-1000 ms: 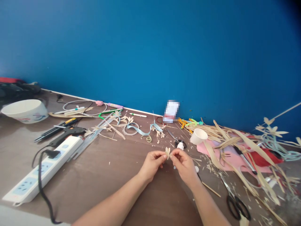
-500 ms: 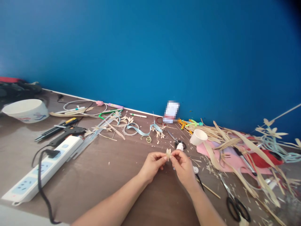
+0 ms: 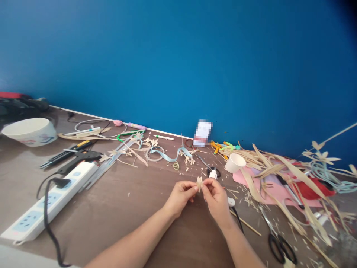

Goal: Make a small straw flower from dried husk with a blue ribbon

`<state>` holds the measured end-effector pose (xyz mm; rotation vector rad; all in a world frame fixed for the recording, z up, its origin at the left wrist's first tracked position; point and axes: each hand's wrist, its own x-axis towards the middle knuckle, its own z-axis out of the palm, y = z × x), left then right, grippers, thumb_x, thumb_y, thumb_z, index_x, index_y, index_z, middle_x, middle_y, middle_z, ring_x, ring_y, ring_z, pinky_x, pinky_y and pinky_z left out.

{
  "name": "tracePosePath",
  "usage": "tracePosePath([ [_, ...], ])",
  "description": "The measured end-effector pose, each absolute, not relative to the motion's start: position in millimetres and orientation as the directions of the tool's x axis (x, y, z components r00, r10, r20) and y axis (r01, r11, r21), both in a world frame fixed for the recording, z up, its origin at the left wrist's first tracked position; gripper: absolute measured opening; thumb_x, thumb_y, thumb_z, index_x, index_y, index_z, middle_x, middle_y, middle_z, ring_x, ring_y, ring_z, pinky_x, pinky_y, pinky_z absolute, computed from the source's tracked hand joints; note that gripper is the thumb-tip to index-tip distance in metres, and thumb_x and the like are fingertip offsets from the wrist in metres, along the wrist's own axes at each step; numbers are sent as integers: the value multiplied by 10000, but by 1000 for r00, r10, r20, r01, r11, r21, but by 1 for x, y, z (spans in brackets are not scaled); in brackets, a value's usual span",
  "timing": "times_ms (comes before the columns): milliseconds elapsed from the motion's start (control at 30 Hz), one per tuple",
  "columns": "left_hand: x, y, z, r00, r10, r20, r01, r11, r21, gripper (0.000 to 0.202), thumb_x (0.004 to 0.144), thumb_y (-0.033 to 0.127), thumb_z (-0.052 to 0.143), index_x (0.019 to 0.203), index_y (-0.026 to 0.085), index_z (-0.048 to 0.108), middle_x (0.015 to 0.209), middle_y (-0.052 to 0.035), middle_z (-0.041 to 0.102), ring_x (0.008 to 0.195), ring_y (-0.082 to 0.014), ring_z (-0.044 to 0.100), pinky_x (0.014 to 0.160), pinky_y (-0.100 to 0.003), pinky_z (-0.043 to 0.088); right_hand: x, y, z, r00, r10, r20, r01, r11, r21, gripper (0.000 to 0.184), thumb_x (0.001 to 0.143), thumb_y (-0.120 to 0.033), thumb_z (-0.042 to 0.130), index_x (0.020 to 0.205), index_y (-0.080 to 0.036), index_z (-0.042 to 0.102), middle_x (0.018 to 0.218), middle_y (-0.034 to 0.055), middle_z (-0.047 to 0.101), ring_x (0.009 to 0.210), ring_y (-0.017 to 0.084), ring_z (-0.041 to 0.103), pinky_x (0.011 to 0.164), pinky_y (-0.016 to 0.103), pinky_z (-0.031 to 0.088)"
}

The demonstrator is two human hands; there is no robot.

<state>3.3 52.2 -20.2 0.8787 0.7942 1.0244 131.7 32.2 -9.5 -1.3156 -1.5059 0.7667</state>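
Both of my hands meet over the brown table [image 3: 117, 208], pinching a small pale straw flower [image 3: 199, 183] between the fingertips. My left hand [image 3: 180, 195] holds it from the left side, fingers curled in. My right hand [image 3: 216, 195] grips it from the right, thumb and forefinger pressed together. Just beyond the flower lie small scissors [image 3: 208, 166] and a little white bottle [image 3: 213, 174]. A white paper cup [image 3: 235, 162] lies tipped on its side to the right of them.
A white power strip [image 3: 47, 203] with a black cord, a black glue gun [image 3: 79, 158] and a white bowl [image 3: 29, 131] sit at left. Straw strips and a pink sheet [image 3: 275, 186] clutter the right, with black scissors [image 3: 280, 245] near the front. A blue wall stands behind.
My right hand has drifted slightly left and toward me, turning the flower a little. My left hand has barely moved.
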Motion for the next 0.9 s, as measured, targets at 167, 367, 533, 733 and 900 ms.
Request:
tracePosePath([
  [167, 3, 51, -19, 313, 945, -97, -375, 217, 901, 238, 607, 332, 681, 675, 105, 662, 526, 16, 500, 460, -53, 381, 420, -179, 332, 127, 29, -13, 62, 942, 329, 357, 287, -889, 63, 814, -242, 476, 779, -190, 483, 666, -12, 511, 573, 111, 492, 499, 216, 382],
  [367, 2, 50, -16, 345, 938, -41, -394, 185, 900, 220, 617, 318, 680, 693, 111, 668, 607, -5, 543, 496, -60, 405, 426, -177, 348, 126, 27, -18, 66, 892, 446, 366, 394, -843, 35, 815, -194, 467, 781, -193, 478, 701, -3, 473, 618, 123, 491, 528, 233, 394],
  [533, 0, 49, -16, 400, 914, -66, -371, 227, 900, 248, 620, 348, 677, 701, 114, 658, 543, -1, 551, 480, -73, 454, 459, -195, 374, 130, 27, -15, 6, 815, 579, 404, 528, -747, 69, 808, -141, 458, 780, -199, 480, 729, 9, 471, 674, 141, 485, 598, 269, 406],
  [733, -1, 49, -17, 424, 904, -55, -376, 231, 897, 244, 627, 341, 674, 684, 107, 640, 492, 11, 531, 431, -62, 443, 463, -194, 363, 133, 26, -12, -58, 796, 603, 443, 562, -699, 113, 802, -101, 460, 815, -205, 499, 745, 7, 462, 680, 137, 478, 599, 268, 395],
  [900, -1, 48, -16, 405, 914, -8, -386, 179, 905, 240, 632, 333, 672, 705, 106, 646, 536, 8, 533, 435, -56, 423, 462, -197, 351, 134, 25, -12, -66, 788, 612, 469, 566, -678, 109, 795, -97, 472, 807, -202, 499, 738, 7, 472, 676, 137, 479, 590, 264, 394],
])
